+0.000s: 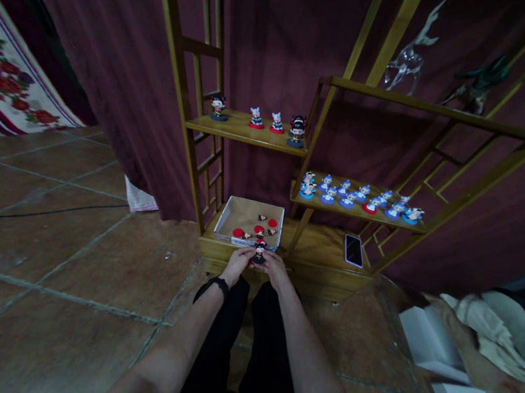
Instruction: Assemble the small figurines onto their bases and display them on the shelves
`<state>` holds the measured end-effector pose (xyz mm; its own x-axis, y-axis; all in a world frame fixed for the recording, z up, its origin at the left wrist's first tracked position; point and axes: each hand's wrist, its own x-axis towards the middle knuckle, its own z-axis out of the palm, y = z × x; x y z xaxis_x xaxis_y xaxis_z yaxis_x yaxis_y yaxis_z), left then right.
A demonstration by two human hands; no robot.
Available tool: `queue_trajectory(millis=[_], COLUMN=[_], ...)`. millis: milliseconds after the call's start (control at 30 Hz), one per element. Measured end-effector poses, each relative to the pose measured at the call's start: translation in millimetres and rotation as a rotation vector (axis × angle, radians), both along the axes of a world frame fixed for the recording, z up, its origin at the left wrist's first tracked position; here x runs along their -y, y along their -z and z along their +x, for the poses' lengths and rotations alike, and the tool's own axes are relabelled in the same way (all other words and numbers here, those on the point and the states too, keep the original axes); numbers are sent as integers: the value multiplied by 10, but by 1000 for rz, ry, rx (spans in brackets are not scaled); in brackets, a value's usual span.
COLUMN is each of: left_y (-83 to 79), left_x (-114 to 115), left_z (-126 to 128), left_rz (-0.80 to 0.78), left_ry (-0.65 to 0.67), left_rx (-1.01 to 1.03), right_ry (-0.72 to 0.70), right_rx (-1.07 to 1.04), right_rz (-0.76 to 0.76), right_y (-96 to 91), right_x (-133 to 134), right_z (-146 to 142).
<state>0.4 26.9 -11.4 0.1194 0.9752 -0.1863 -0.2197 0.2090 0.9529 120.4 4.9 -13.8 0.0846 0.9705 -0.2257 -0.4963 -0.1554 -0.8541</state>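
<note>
Between my two hands is a small figurine (259, 251) with dark hair and a dark base, held upright. My left hand (239, 261) grips it from the left and my right hand (275, 268) from the right, fingers closed around its sides. Just beyond them stands an open cardboard box (253, 207) on the lowest shelf. Several little figurines and red round bases lie in it. On the upper left shelf (241, 128) two dark-haired figurines stand at the ends, with two white-haired ones (256, 118) on red bases between them.
Several blue and white figurines (348, 199) stand in rows on the right shelf. A phone (353, 250) lies on the lowest shelf (320, 244). Higher up are a clear deer ornament (409, 60) and a dark green ornament (480, 82). White boxes (434, 342) are on the floor at right.
</note>
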Motion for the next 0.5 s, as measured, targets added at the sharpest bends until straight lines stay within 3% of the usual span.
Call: queue_trajectory(millis=[300, 500], left_y=[-49, -9], left_x=[26, 11], left_z=[7, 11], left_rz=[84, 67], left_ry=[78, 13], left_rx=[-60, -23], right_ry=[-78, -69], right_rx=[58, 28], right_rz=[77, 66], right_y=[19, 32], right_x=[5, -4], right_z=[-2, 7])
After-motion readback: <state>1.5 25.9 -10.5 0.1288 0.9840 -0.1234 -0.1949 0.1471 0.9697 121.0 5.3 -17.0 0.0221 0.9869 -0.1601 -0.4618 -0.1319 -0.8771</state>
